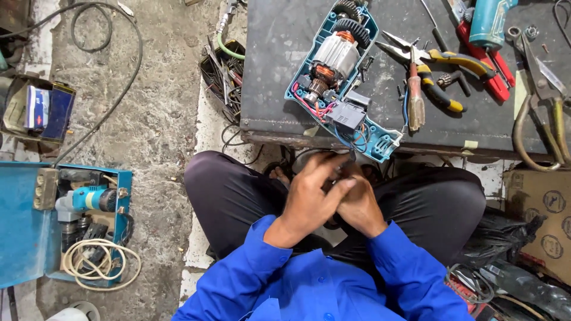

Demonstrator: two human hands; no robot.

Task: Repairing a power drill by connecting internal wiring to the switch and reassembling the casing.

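Above the crossed legs, the left hand (309, 199) lies over the right hand (357, 205), both closed around a small dark part (337, 172) that is almost hidden, so its direction I cannot tell. Just beyond, at the edge of the dark metal table (279, 71), the opened power tool (339, 80) shows its motor and wires and looks not yet reassembled; its long axis runs diagonally, gears away. Farther right lie yellow-handled pliers (437, 59).
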